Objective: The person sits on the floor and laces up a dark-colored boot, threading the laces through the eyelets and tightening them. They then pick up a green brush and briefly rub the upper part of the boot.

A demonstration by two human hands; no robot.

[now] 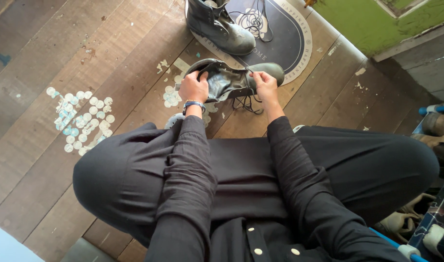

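A dark, worn boot (231,80) lies on its side on the wooden floor (52,58), partly over the near edge of a round dark doormat (292,36). The left hand (194,87) is clamped on the boot's open collar; the right hand (265,85) pinches the upper near the laces, fingers closed on it. A wristband (194,103) circles the left wrist. A second boot (217,24) stands upright on the mat, its loose laces (253,19) coiled beside it. That makes two boots and one mat. The floor planks are scuffed, with a cluster of pale round stickers (84,119) toward the left. A green wall (372,24) rises at the far right corner, and more shoes (437,126) sit along the right edge.
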